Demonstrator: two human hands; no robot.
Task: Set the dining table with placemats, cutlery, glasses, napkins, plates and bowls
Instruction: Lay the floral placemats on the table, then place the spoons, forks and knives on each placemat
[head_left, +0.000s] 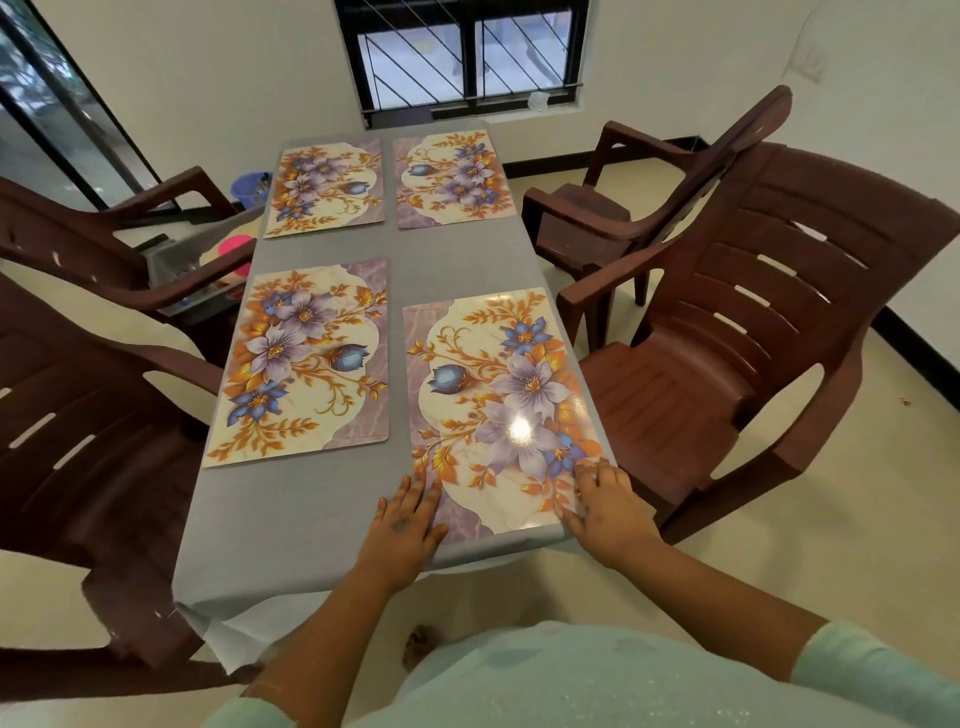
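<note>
Grey-clothed desk: both hands, left hand and right hand, fingers flat, straight, press the near-right placemat; it should be squared to the edge.

4 brown plastic chairs flank the grey-clothed table; a barred window behind; a blue bucket on the floor.

One head-worn camera looks forward and steeply down along the table from its near end, close above both hands, with chairs to either side.
</note>
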